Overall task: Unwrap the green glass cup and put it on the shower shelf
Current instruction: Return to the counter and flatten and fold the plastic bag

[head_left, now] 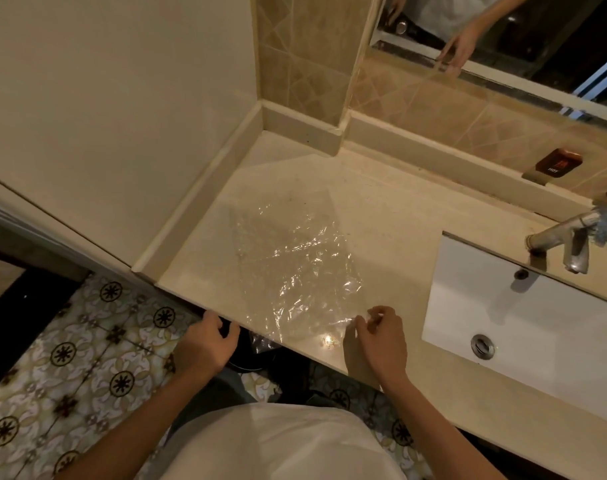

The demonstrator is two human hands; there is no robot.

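A clear, crinkled plastic wrap (295,265) lies spread flat on the beige counter (392,216), its near edge hanging slightly over the front. My right hand (378,341) rests on the counter at the wrap's near right corner, fingers curled and pinching that corner. My left hand (205,344) hovers at the counter's front edge, just left of the wrap, fingers apart and holding nothing. No green glass cup and no shower shelf appear in view.
A white sink basin (523,323) with a metal faucet (568,240) lies to the right. A mirror (502,39) hangs above the tiled backsplash. A wall (104,116) bounds the counter's left. Patterned floor tiles (73,368) lie below; a dark bin (253,351) sits under the counter edge.
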